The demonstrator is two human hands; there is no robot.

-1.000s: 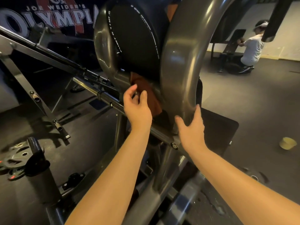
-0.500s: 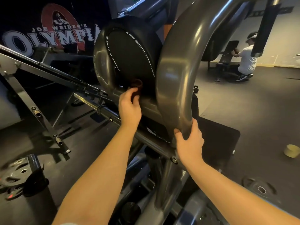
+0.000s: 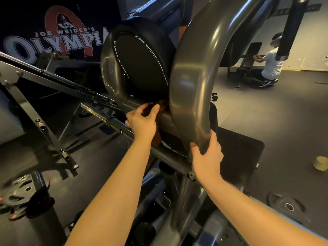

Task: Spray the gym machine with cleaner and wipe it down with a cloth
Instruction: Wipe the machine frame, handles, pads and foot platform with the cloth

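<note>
Two hands are at work on the gym machine [image 3: 179, 201]. Our left hand [image 3: 142, 121] has its fingers and thumb curled onto the brown cloth [image 3: 160, 106], pressing it into the narrow gap where the round black pad [image 3: 142, 64] meets the grey crossbar [image 3: 168, 119] beneath it; a fold of the same cloth hangs below the wrist. Our right hand [image 3: 206, 158] grips the lower end of the nearer curved tube [image 3: 191, 82], fingers wrapped behind it and thumb on the near face. We judge this to be the wiping step, with the right hand acting as a brace. To do it well, we would keep the cloth bunched thick under the fingertips, push it along the seam under the pad rather than dabbing, and turn to a fresh fold once one side is soiled; the brace should be firm so that the frame does not swing. No cleaner bottle shows in this view, so we cannot tell where it stands. Counted: two hands, one cloth, one pad, two curved tubes (the farther curved tube [image 3: 109, 68] at the pad's left), one weight plate [image 3: 287, 205] flat on the floor at right, a stack of plates [image 3: 16, 194] at left too overlapped to count, one yellowish roll [image 3: 321, 163], and one other person [image 3: 271, 64] crouched well apart in the background
</note>
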